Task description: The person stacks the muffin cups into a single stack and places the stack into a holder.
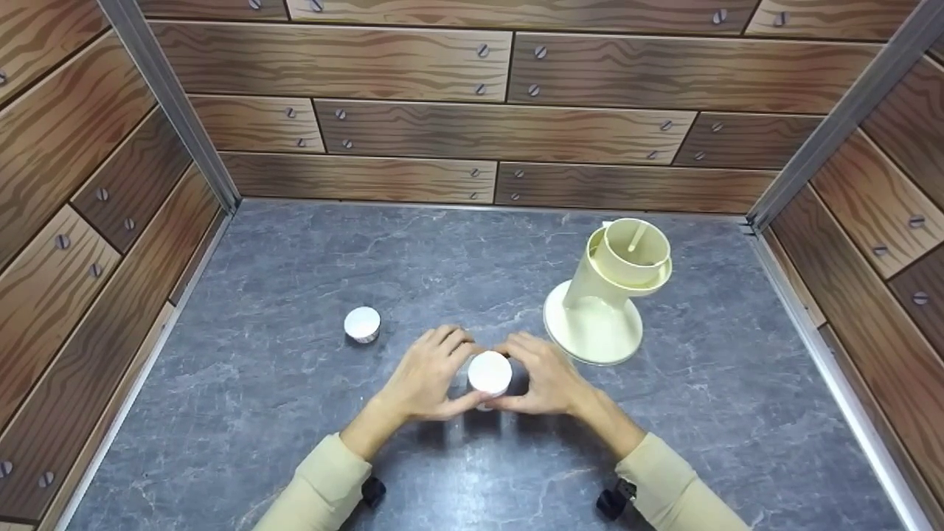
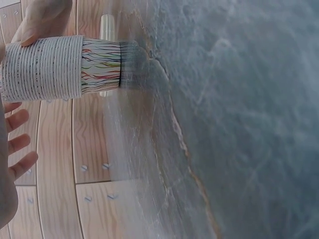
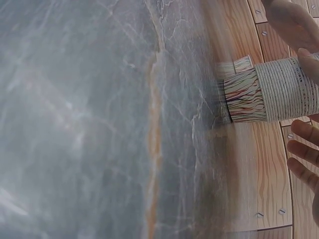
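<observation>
Near the front middle, a tall nested stack of paper cups (image 1: 490,374) is upright, its lowest cup printed with coloured wavy lines. The ribbed rims of the stack (image 2: 42,68) show in the left wrist view. My left hand (image 1: 430,375) is round the stack's upper part from the left, thumb in front and index finger behind. From the right, my right hand (image 1: 543,375) holds it the same way, the thumbs nearly meeting. Other fingers of the right hand (image 3: 305,154) stand spread apart from the cups. The lowest cup's base is at or just above the tabletop.
A single white paper cup (image 1: 363,324) stands upright to the left. Right of the hands is a cream-coloured stand (image 1: 601,328) with a round base and an open cylindrical holder (image 1: 636,247) on top. Wood-patterned walls (image 1: 413,129) border the grey marbled tabletop (image 1: 258,354).
</observation>
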